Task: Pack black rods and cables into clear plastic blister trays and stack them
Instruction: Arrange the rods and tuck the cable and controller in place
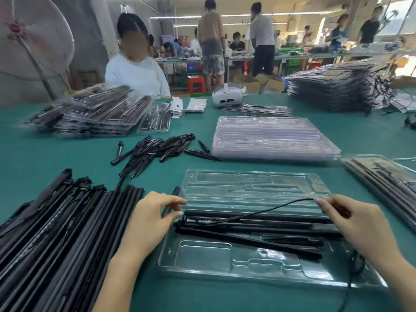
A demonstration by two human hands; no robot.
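An open clear blister tray [202, 255] lies in front of me on the green table, with several long black rods [258, 230] across its middle. My left hand [150, 219] pinches a short black rod [170, 204] at the tray's left edge. My right hand [358, 224] pinches a thin black cable [265, 211] that arcs over the rods toward their left end. More cable [353, 264] trails off the tray's right side. A big heap of long black rods [56, 233] lies at my left.
Short black pointed pieces [157, 149] are scattered behind the heap. A stack of empty clear trays [270, 138] stands behind my tray. Packed trays lie at right [382, 179], far right [333, 86] and far left [94, 113]. A person sits across the table.
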